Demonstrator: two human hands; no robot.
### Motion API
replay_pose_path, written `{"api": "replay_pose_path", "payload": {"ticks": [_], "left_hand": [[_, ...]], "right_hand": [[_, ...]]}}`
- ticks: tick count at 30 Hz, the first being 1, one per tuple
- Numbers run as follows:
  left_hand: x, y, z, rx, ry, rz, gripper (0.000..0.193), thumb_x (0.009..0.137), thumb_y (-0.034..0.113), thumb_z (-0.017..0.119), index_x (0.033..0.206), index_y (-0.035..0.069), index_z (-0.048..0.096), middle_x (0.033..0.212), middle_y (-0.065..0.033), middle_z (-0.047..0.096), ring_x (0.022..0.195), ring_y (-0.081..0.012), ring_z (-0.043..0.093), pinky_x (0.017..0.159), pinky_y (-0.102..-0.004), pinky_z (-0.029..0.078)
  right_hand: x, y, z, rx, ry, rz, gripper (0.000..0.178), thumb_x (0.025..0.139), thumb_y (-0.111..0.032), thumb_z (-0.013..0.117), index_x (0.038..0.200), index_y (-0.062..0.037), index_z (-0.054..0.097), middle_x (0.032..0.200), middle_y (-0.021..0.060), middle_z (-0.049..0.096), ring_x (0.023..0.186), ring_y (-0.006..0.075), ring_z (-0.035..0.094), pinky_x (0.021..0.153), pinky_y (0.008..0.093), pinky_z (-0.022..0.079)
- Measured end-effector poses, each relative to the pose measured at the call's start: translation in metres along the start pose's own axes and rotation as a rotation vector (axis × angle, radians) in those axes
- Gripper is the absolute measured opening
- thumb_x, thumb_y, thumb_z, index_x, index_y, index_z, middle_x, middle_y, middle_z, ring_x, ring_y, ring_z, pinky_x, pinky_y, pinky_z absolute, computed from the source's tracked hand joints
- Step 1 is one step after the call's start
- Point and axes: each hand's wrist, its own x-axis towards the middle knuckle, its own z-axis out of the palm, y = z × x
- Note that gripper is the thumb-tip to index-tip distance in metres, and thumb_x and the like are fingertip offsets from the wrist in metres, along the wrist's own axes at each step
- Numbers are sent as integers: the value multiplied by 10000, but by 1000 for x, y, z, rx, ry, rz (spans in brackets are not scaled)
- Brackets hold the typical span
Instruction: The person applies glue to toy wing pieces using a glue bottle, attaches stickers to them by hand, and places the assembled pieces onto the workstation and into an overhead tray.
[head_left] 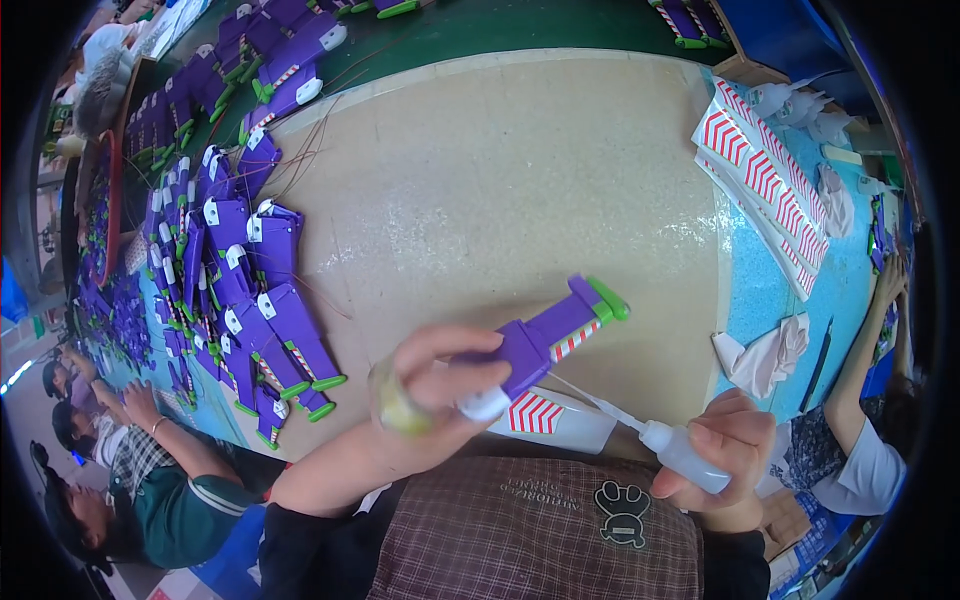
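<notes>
My left hand (435, 385) is closed round a purple plastic toy leg piece (530, 350) with a green foot, a white end and a red-and-white striped strip along one side. A blurred yellowish patch shows on this hand; I cannot tell what it is. My right hand (738, 450) grips a small whitish squeeze bottle (683, 455). Its thin nozzle points left, with the tip close to the piece; whether they touch is unclear. Below the piece, near my apron, lies a white sticker sheet (540, 415) with red chevrons, partly hidden by my left arm.
Many purple leg pieces (270, 240) are heaped on the left of the beige board (500, 160). Chevron sheets (760, 180), crumpled paper (770, 355), a dark pen-like stick (817, 365) and several bottles (800, 105) lie right. Co-workers sit at both sides.
</notes>
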Motion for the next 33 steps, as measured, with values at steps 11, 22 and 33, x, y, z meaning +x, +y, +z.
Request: {"api": "replay_pose_path", "payload": {"ticks": [11,22,33], "left_hand": [[0,-4,-5,416,-12,413,277,657,-5,694,891,103,594,969,-98,594,865,-258,624,647,-277,515],[3,13,15,-647,137,-821,167,940,138,490,1003,-1,560,906,-41,631,824,-94,594,709,-252,481],[-22,6,35,-549,-108,-679,229,879,81,564,1091,29,494,934,-28,573,867,-89,546,756,-244,457]], "right_hand": [[-7,16,5,133,14,34,583,614,-272,846,1058,-66,531,922,65,524,708,190,554,603,305,429],[26,42,28,-5,73,282,490,633,-112,804,998,-19,490,988,118,526,921,248,539,812,341,443],[16,32,74,221,-224,-139,500,642,-119,773,1080,1,565,1082,163,545,954,326,576,799,393,486]]}}
